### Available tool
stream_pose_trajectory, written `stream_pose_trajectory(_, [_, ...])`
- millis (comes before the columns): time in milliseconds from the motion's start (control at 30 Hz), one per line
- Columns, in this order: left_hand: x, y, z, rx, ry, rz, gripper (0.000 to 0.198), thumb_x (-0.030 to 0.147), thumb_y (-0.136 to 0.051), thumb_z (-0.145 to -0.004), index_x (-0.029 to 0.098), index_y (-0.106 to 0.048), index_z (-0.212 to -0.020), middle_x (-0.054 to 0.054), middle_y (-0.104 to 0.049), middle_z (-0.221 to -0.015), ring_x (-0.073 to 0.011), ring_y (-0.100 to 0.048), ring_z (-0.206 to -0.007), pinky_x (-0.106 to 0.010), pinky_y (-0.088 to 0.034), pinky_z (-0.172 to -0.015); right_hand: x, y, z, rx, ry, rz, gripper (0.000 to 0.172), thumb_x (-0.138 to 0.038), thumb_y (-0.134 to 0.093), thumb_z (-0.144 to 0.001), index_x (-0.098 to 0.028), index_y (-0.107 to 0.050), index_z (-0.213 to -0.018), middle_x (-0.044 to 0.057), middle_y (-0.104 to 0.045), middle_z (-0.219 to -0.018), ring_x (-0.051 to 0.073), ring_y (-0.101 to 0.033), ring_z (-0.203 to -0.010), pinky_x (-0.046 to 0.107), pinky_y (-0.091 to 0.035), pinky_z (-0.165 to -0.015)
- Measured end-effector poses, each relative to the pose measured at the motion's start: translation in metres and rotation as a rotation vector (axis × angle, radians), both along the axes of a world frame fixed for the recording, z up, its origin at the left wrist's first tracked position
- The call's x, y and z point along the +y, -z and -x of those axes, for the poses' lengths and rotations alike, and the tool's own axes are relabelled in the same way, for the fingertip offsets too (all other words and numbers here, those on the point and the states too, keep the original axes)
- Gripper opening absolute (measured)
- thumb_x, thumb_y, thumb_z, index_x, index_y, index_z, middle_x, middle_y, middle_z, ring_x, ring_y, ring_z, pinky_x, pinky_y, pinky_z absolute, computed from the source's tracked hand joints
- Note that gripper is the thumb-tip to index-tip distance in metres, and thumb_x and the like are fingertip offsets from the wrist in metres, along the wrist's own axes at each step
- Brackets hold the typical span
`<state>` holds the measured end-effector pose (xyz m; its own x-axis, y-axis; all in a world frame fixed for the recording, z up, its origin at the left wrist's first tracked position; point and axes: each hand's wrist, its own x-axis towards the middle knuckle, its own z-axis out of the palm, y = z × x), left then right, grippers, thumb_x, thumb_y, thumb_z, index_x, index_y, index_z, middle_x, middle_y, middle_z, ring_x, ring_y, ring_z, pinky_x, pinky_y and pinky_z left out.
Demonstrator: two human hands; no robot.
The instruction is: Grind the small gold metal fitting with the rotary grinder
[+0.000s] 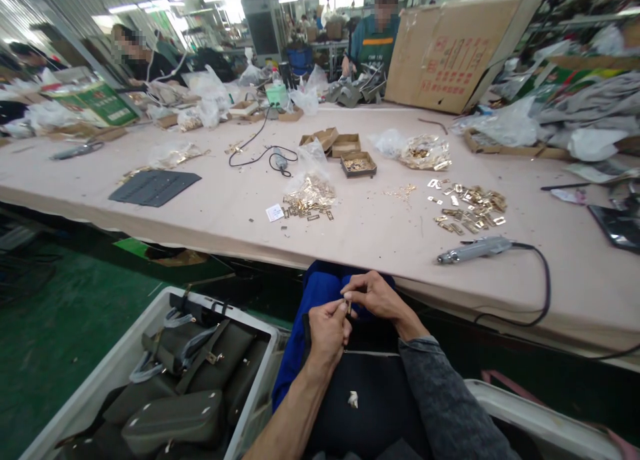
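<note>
Above my lap, my left hand [327, 333] and my right hand [377, 296] meet, fingertips pinched together on a small gold-coloured metal fitting [349, 307]. The fingers cover most of it, so its exact kind is hidden. Below the hands a black bag-like piece [375, 413] lies across my lap, with a small shiny metal or plastic bit [353, 399] on its surface. On the table nearby rests a grey electric screwdriver [473, 250], its black cord looping over the edge. Gold rectangular fittings [473, 207] are scattered behind it.
A pale cloth-covered table [225, 227] spans the view. On it are a plastic bag of gold fittings [310, 192], a small box [358, 164] and a dark flat panel [155, 187]. A white bin [105, 360] of dark green handbags [173, 420] stands at left. Co-workers sit across.
</note>
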<state>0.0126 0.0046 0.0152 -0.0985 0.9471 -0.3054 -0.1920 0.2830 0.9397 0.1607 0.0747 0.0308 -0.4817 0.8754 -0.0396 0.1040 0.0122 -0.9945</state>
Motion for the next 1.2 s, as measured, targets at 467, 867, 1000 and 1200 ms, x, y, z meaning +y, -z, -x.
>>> stream_pose_trajectory(467, [-0.002, 0.008, 0.010, -0.033, 0.056, 0.024, 0.036, 0.041, -0.068, -0.083, 0.008, -0.074, -0.070, -0.008, -0.066, -0.046, -0.0152, -0.057, -0.034, -0.021, -0.045, -0.036, -0.004, -0.004, 0.012, -0.291, -0.063, -0.132, 0.015, -0.022, -0.065, -0.085, -0.014, -0.075, -0.078, 0.003, -0.065, -0.072, 0.012, -0.052, -0.059, 0.023, -0.039, -0.057])
stream_pose_trajectory(867, [0.000, 0.012, 0.004, -0.054, -0.021, -0.031, 0.033, 0.041, -0.073, -0.080, 0.010, -0.074, -0.069, -0.003, -0.062, -0.044, -0.0125, -0.053, -0.034, -0.020, -0.043, -0.038, -0.045, -0.007, 0.018, -0.294, 0.374, -0.215, 0.028, -0.030, -0.064, -0.093, -0.020, -0.075, -0.116, 0.004, -0.068, -0.085, 0.016, -0.062, -0.068, 0.028, -0.049, -0.066])
stream_pose_trajectory(1000, [0.004, 0.010, 0.007, -0.038, -0.034, -0.014, 0.033, 0.041, -0.076, -0.079, 0.010, -0.075, -0.070, -0.003, -0.062, -0.044, -0.0108, -0.053, -0.035, -0.017, -0.041, -0.039, -0.060, -0.020, -0.023, -0.323, 0.655, -0.248, 0.036, -0.042, -0.065, -0.094, -0.020, -0.072, -0.122, 0.006, -0.070, -0.088, 0.019, -0.063, -0.070, 0.031, -0.051, -0.065])
stream_pose_trajectory(1200, [0.009, 0.016, 0.001, -0.066, -0.079, -0.008, 0.030, 0.037, -0.071, -0.081, 0.009, -0.075, -0.069, -0.003, -0.063, -0.044, -0.0113, -0.054, -0.035, -0.018, -0.043, -0.039, -0.072, -0.021, -0.122, -0.585, 1.235, -0.180, 0.041, -0.048, -0.073, -0.083, -0.019, -0.076, -0.112, 0.009, -0.072, -0.082, 0.025, -0.068, -0.072, 0.040, -0.054, -0.074])
